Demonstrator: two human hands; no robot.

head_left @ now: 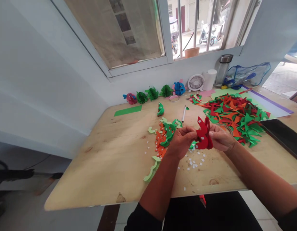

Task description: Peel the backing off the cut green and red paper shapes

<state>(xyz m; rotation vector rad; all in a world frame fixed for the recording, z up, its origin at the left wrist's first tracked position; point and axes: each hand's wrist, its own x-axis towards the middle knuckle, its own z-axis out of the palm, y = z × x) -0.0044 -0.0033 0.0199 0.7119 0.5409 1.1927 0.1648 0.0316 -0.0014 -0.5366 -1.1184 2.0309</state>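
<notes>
Between my two hands, above the table, is a stack of red paper cut-outs [203, 136] with small white squares stuck on its face. The fingers of my left hand [183, 139] pinch its left edge. On the other side, my right hand [221, 136] grips the thick layered part with thumb and fingers. Beneath and to the left lie green paper cut-outs [169, 134], orange cut-outs [160, 141] and a pale green curved strip [153, 169]. Loose white squares [193, 163] are scattered on the wood below my hands.
A heap of red, orange and green paper scraps [237, 112] covers the right side, beside a black phone-like slab [284, 136]. A white pen [184, 114] lies ahead. Along the wall stand folded paper figures [152, 93], a small fan [195, 82] and a glass bottle [222, 70].
</notes>
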